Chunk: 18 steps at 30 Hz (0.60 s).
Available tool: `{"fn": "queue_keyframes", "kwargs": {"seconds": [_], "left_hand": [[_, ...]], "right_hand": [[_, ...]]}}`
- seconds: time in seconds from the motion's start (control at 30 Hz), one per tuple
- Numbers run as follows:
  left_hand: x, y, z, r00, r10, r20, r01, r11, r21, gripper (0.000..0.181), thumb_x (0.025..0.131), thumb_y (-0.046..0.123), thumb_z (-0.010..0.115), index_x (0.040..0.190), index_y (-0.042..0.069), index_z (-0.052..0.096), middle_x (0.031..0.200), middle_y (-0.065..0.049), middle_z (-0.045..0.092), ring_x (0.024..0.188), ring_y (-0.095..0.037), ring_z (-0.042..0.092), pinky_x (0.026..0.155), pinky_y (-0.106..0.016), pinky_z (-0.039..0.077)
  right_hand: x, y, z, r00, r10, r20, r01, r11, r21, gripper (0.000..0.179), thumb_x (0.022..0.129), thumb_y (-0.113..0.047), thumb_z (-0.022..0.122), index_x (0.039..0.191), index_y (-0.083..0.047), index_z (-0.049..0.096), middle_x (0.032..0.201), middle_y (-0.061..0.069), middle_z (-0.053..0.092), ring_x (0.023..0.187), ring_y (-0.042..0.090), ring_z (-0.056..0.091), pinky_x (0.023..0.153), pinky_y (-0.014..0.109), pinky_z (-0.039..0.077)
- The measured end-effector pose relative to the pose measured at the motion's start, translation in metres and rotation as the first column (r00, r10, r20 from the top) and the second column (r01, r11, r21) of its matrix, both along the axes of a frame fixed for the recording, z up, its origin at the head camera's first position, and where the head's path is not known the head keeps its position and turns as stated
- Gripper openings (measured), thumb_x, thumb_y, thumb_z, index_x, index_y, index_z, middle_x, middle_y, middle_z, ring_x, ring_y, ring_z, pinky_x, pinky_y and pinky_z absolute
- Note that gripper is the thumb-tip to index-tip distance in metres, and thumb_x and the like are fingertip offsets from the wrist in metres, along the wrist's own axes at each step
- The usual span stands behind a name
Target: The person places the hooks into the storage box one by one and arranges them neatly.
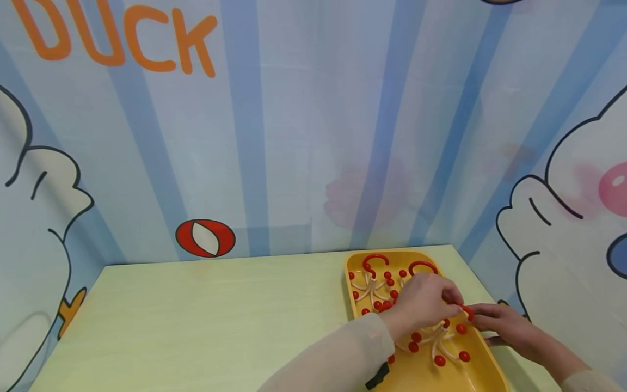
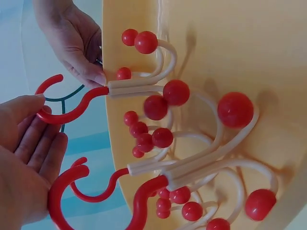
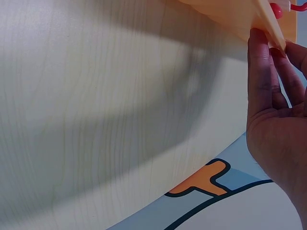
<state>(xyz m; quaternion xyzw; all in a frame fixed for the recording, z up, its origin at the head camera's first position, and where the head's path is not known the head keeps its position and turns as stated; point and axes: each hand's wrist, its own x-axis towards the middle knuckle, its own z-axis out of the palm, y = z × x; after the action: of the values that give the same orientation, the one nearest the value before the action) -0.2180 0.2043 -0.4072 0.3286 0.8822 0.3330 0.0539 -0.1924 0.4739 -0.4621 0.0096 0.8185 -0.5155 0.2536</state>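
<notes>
In the yellow tray [image 1: 482, 375] stand several pieces, each a red hook on a cluster of cream curved arms tipped with red balls. My left hand [image 1: 427, 302] reaches over the tray. Its thumb and fingers pinch the red hook [image 2: 72, 116] of one piece, whose cream arms [image 2: 136, 88] stay over the tray near the rim. At the tray's right side my right hand [image 1: 506, 325] grips the rim; in the right wrist view its fingers [image 3: 260, 72] lie against the outside of the tray wall [image 3: 268, 24].
The tray sits at the right end of a pale wood-grain table [image 1: 196, 316]. Behind stands a blue striped backdrop [image 1: 303, 136] with cartoon figures. Other red hooks [image 1: 376, 257] rise near the tray's far end, close to my left hand.
</notes>
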Motion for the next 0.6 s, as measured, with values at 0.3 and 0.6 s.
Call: {"fn": "queue_keyframes", "kwargs": {"seconds": [0.3,0.6], "left_hand": [[-0.0023,0.0031,0.0014,0.995,0.031,0.092,-0.032,0.999,0.006,0.006,0.092,0.028,0.087,0.091,0.031,0.082,0.074,0.024,0.065,0.071,0.005,0.055,0.071,-0.013,0.047],[-0.0057,0.0005,0.0029,0.990,0.002,0.143,-0.009,0.999,0.049,0.005,0.093,0.026,0.086,0.096,0.029,0.083,0.079,0.022,0.068,0.072,0.004,0.058,0.069,-0.013,0.048]], "right_hand": [[0.0015,-0.0026,0.0019,1.000,-0.004,-0.002,0.004,1.000,0.000,0.053,0.113,-0.025,0.057,0.148,0.014,0.049,0.131,0.015,0.072,0.114,0.022,0.072,0.092,0.047,0.063],[0.0014,0.0003,-0.0004,1.000,-0.007,-0.001,0.007,1.000,0.007,0.055,0.113,-0.027,0.057,0.148,0.014,0.049,0.134,0.018,0.071,0.116,0.025,0.071,0.094,0.050,0.062]]}}
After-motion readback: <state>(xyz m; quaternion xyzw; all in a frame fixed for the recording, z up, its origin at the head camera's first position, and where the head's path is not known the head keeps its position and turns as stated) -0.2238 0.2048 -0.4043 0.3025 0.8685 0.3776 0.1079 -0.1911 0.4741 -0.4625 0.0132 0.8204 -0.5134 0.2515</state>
